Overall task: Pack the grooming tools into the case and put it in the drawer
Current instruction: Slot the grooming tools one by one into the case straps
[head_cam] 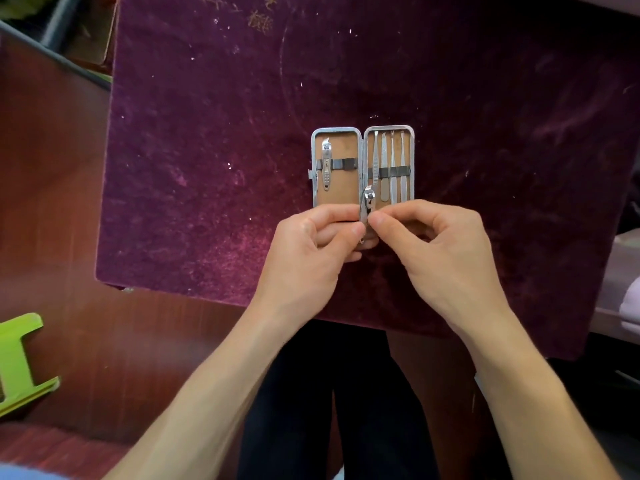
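Seen from the head camera, your two hands meet over the near edge of an open case, which lies flat on a table covered in purple velvet, with both halves facing up. Your left hand pinches the lower end of a nail clipper between the thumb and curled fingers. Your right hand pinches the same clipper from the other side with thumb and forefinger, its other fingers loosely curled. The clipper points away from you, its head over the case's hinge line at the near end of the right half. In the left half, a second clipper sits under a dark elastic strap. In the right half, four slim metal tools lie side by side under another strap. Your dark trousers show below the table edge, with a wooden floor and a green plastic object to the left.
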A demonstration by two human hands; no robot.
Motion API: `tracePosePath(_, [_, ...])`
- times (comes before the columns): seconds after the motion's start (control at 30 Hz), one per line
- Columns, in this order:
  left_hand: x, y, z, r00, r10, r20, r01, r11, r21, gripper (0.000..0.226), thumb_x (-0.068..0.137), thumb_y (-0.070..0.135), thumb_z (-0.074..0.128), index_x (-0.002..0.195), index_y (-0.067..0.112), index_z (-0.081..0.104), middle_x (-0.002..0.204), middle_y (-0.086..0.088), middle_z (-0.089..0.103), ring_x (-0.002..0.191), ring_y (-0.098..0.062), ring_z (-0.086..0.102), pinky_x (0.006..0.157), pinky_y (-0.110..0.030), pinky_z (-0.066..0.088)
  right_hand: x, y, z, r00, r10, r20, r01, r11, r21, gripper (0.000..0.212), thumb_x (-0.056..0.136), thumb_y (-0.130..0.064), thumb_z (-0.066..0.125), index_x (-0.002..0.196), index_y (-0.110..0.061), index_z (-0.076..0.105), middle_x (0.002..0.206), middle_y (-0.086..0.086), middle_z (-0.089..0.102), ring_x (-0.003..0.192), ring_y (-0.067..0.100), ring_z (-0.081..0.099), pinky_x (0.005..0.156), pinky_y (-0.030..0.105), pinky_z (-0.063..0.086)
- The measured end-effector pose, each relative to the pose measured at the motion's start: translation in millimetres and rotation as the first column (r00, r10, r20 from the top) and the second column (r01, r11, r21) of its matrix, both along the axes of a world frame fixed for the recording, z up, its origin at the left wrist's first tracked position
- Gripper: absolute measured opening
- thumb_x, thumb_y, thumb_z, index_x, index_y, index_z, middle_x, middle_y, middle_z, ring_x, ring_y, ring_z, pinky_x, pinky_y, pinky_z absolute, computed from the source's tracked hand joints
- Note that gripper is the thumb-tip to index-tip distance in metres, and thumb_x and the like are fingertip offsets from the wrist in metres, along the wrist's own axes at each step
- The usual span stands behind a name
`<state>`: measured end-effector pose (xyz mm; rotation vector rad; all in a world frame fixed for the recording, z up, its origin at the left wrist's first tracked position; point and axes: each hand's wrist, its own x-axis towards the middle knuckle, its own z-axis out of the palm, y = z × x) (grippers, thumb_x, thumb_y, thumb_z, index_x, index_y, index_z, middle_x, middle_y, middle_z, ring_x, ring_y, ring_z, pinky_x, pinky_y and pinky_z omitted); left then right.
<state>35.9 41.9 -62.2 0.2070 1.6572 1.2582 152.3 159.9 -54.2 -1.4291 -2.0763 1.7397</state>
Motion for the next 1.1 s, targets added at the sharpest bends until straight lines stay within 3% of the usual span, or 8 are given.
tracePosePath(0.13, [1,1,0,0.992,0.011,-0.129,-0.015,0.999,-0.032,0.018,0.1,0.011,0.064,0.112,0.022,0.073,0.093,0.007,0.082,0.088,-0.006,0.079,0.078,-0.021,0.062,-6,2,-1,0.999,0.0,0.044,0.001,1.0,-0.027,0.012,0.099,-0.028,0.073,0.089,-0.03,0.08,0.084,-0.021,0.079,0.073,-0.002,0.072,0.065,0.006,0.051])
tracePosePath(0.27, [2,3,-2,0.945,-0.021,-0.326,-0.009,0.996,-0.09,0.016,0.101,0.017,0.064,0.11,0.027,0.072,0.093,0.011,0.081,0.086,0.004,0.076,0.084,-0.019,0.061,-10,11,1,0.988,-0.152,0.004,0.147,0.948,-0.281,0.007,0.098,-0.024,0.075,0.098,-0.023,0.082,0.074,-0.007,0.079,0.06,-0.003,0.063,0.056,0.008,0.047])
tracePosePath(0.47, [5,2,-5,0.917,-0.065,-0.393,0.013,0.991,-0.135,0.018,0.1,0.019,0.065,0.112,0.029,0.074,0.088,0.014,0.079,0.084,0.006,0.075,0.079,-0.01,0.057,-18,22,3,0.953,-0.253,-0.165,0.143,0.86,-0.49,0.016,0.103,-0.024,0.069,0.106,-0.022,0.084,0.099,0.005,0.084,0.077,0.007,0.064,0.057,0.014,0.048])
tracePosePath(0.7, [2,5,-7,0.967,0.004,-0.255,-0.037,0.991,-0.126,0.016,0.101,0.016,0.064,0.11,0.025,0.073,0.091,0.008,0.082,0.083,-0.002,0.078,0.082,-0.023,0.062,-31,44,0,0.983,-0.058,-0.172,0.023,0.979,-0.201,0.017,0.103,-0.018,0.07,0.113,-0.023,0.083,0.086,-0.009,0.075,0.064,0.0,0.056,0.064,0.012,0.049])
tracePosePath(0.8, [-2,8,-6,0.97,-0.003,-0.244,-0.027,0.992,-0.123,0.017,0.1,0.017,0.064,0.109,0.029,0.072,0.09,0.009,0.081,0.083,-0.002,0.078,0.081,-0.022,0.062,-40,48,5,0.975,0.142,-0.173,-0.157,0.985,-0.073,0.019,0.095,-0.023,0.081,0.112,-0.029,0.083,0.094,-0.006,0.076,0.064,0.011,0.061,0.066,0.029,0.057])
tracePosePath(0.87, [-4,10,-5,0.97,-0.014,-0.244,-0.016,0.992,-0.122,0.017,0.101,0.017,0.064,0.108,0.03,0.072,0.091,0.009,0.081,0.083,-0.002,0.078,0.08,-0.022,0.062,-47,49,6,0.961,0.243,-0.133,-0.244,0.97,0.005,0.014,0.093,-0.023,0.082,0.106,-0.03,0.084,0.082,-0.017,0.074,0.06,0.021,0.06,0.065,0.035,0.057])
tracePosePath(0.93, [-5,13,-5,0.973,-0.001,-0.229,-0.028,0.992,-0.122,0.016,0.101,0.016,0.063,0.112,0.023,0.072,0.092,0.008,0.082,0.083,-0.002,0.078,0.081,-0.024,0.062,-54,52,6,0.96,0.264,-0.091,-0.259,0.964,0.065,0.007,0.094,-0.026,0.081,0.1,-0.028,0.084,0.077,-0.021,0.075,0.058,0.013,0.06,0.06,0.028,0.054])
tracePosePath(1.1, [-9,18,-4,0.986,0.098,-0.137,-0.11,0.991,-0.078,0.015,0.101,0.013,0.062,0.113,0.019,0.069,0.092,0.006,0.082,0.084,-0.006,0.079,0.07,-0.018,0.059,-60,61,6,0.975,0.193,-0.106,-0.18,0.976,0.122,0.007,0.095,-0.026,0.08,0.101,-0.023,0.084,0.091,-0.005,0.081,0.083,0.026,0.076,0.078,0.044,0.062])
